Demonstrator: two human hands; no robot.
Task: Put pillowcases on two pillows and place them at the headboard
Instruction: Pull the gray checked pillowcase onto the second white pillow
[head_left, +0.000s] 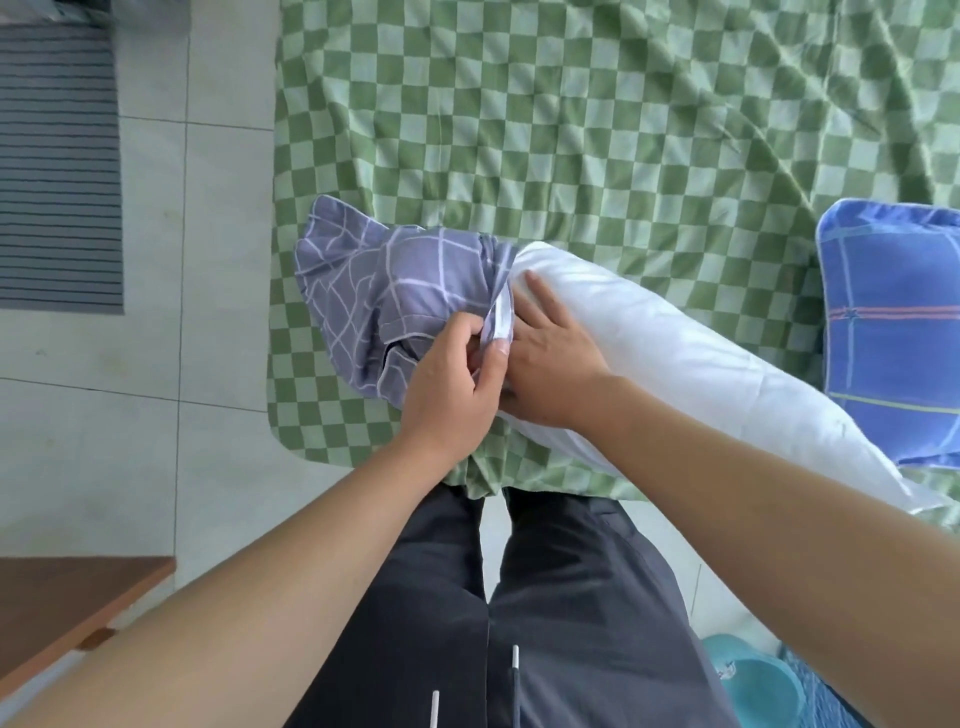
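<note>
Dark trousers (519, 597) nearest, at bed's edge. Left hand (449, 387) reaching forward, grip pinching white hem of grey checked pillowcase (384, 291). Right hand (550, 358) laid flat, fingers straight, pressing white pillow (691, 364) at pillowcase mouth. Both lying on green checked bedsheet (571, 130). Farther right, blue cased pillow (893, 332).

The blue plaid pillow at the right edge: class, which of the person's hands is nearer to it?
Right. The right hand rests on the white pillow, on the blue plaid pillow's side. The left hand pinches the grey pillowcase, farther away.
</note>
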